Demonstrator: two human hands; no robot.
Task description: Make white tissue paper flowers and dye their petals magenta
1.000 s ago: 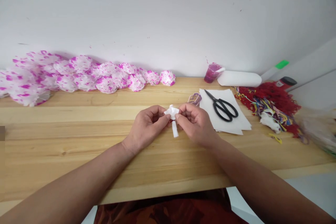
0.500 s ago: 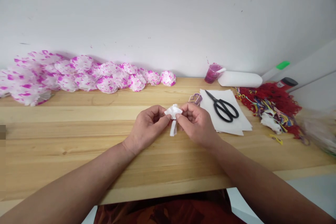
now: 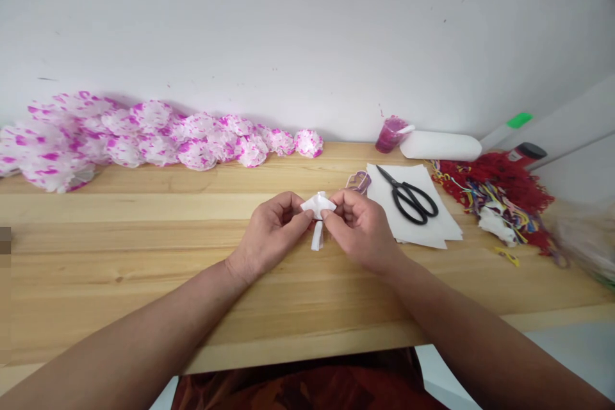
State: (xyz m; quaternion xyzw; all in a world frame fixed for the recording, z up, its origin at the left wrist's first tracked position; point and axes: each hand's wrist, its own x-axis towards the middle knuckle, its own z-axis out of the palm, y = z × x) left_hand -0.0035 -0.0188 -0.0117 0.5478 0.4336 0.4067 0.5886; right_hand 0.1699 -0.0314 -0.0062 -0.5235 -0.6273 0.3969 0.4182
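A small piece of white paper [image 3: 318, 204] is pinched between both hands above the wooden table [image 3: 158, 250]. My left hand [image 3: 270, 230] grips its left side with thumb and fingers. On the right side, my right hand [image 3: 364, 229] does the same, its thumb near the paper's middle. The paper fans out above the thumbs, and a narrow strip of it hangs below them. Dark reddish thread seems to cross at the pinch, though the fingers mostly hide it. Just behind my right hand lies a loop of purple and pink string [image 3: 358, 181].
Black scissors [image 3: 414, 195] rest on white paper sheets [image 3: 432, 230] at the right. Beyond are a pink-stained cup [image 3: 390, 134], a white roll [image 3: 439, 145] and tangled red yarn [image 3: 500, 179]. Several white-and-magenta paper flowers [image 3: 154, 131] line the wall at the left.
The top of the white paper has spread slightly wider between my fingers. Both hands keep the same grip and place.
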